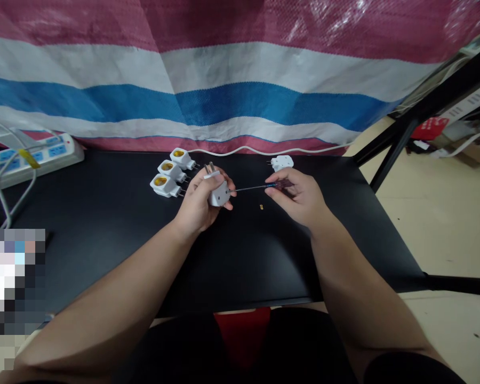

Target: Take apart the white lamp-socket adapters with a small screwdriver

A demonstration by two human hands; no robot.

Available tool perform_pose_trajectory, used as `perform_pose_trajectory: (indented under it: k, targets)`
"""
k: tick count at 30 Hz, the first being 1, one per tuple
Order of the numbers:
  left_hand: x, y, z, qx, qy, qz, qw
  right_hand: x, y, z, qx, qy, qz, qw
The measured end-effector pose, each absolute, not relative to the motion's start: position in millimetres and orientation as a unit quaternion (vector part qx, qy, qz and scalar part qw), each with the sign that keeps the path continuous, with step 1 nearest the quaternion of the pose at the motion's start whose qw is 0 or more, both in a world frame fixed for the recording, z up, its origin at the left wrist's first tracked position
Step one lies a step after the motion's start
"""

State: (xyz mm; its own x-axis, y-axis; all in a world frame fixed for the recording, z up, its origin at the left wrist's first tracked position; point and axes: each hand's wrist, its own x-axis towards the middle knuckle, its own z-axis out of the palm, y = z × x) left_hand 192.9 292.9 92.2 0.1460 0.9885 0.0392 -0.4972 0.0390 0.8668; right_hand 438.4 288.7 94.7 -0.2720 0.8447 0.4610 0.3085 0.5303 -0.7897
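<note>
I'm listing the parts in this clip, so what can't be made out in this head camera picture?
Head view:
Screwdriver tip: too fine to tell whether it enters the white plug adapter.
Adapter's far side: hidden by the left hand.
Screwdriver handle: partly hidden by the right hand.
Small brass piece: too small to identify.
Power strip: cut off by the left edge.
Lower left: a pixelated patch hides whatever is there.

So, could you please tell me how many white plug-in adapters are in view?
5. Three white plastic adapters with brass centres lie in a row at left; one is held in the left hand; one lies beyond the right hand.
</note>
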Motion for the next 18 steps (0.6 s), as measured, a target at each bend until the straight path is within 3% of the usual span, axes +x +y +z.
perform_pose_trajectory:
  k: [7,14,18]
  targets:
    - [193,293,84,0.443,0.341,0.574,0.599,435,286,101,-0.399,-0.746,0.277,0.456]
    - [193,293,87,0.44,0.358,0.606,0.558,432,284,103,-0.459,-0.766,0.285,0.35]
    - [192,294,95,0.388,0.355,0.598,0.605,434,284,103,-0.44,-0.755,0.273,0.401]
